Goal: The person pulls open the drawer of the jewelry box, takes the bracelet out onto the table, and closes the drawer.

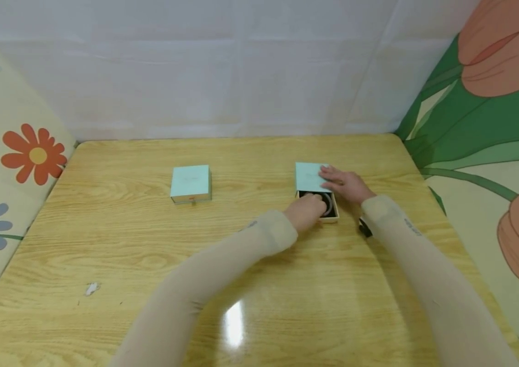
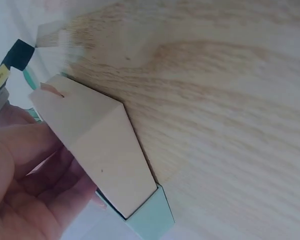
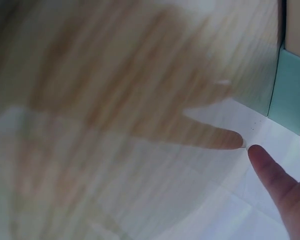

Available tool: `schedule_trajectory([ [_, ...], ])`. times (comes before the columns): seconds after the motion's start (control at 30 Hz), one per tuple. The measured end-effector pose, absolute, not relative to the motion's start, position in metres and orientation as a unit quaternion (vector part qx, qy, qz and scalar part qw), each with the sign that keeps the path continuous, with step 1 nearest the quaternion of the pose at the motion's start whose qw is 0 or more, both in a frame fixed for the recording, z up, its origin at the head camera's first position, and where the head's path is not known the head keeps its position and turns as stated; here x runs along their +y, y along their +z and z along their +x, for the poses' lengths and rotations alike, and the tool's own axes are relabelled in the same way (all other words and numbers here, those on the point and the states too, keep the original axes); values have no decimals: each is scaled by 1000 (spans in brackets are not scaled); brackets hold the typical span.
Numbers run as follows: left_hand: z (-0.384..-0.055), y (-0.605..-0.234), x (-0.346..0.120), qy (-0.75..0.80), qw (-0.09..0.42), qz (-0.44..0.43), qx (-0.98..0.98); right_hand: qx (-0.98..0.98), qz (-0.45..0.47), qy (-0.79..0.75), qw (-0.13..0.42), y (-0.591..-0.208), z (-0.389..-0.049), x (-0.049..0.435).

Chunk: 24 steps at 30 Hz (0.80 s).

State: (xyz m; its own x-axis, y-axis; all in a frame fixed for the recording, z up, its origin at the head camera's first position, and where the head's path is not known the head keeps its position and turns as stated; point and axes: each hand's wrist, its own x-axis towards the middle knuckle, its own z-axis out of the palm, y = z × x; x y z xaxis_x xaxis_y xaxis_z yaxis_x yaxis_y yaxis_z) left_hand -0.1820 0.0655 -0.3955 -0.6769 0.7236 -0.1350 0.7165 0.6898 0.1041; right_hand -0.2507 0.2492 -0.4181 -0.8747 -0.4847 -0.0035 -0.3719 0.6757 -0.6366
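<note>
A turquoise box (image 1: 312, 176) stands right of the table's middle, its cream drawer (image 2: 112, 150) pulled out toward me. Inside the drawer's black lining lies a ring-shaped dark piece like a bangle (image 1: 328, 205). My left hand (image 1: 306, 211) reaches into the drawer with bent fingers over the bangle; its fingertips are hidden by the drawer wall in the left wrist view, so I cannot tell whether they pinch it. With fingers spread, my right hand (image 1: 347, 185) rests at the right side of the box's top. In the right wrist view, fingers (image 3: 271, 172) show beside the turquoise side.
A second turquoise box (image 1: 190, 181), shut, with a small tab at its front, stands on the left half of the wooden table (image 1: 149, 239). A white scrap (image 1: 92, 289) lies at the front left. Behind the table hangs white cloth (image 1: 241, 76).
</note>
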Motion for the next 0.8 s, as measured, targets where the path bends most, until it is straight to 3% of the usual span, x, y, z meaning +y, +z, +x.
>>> schedule_trajectory([
  [0.23, -186, -396, 67, -2, 67, 416, 907, 911, -238, -325, 86, -418, -252, 248],
  [0.8, -188, -395, 66, -7, 101, 434, 895, 914, -230, -322, 93, -417, -251, 250],
])
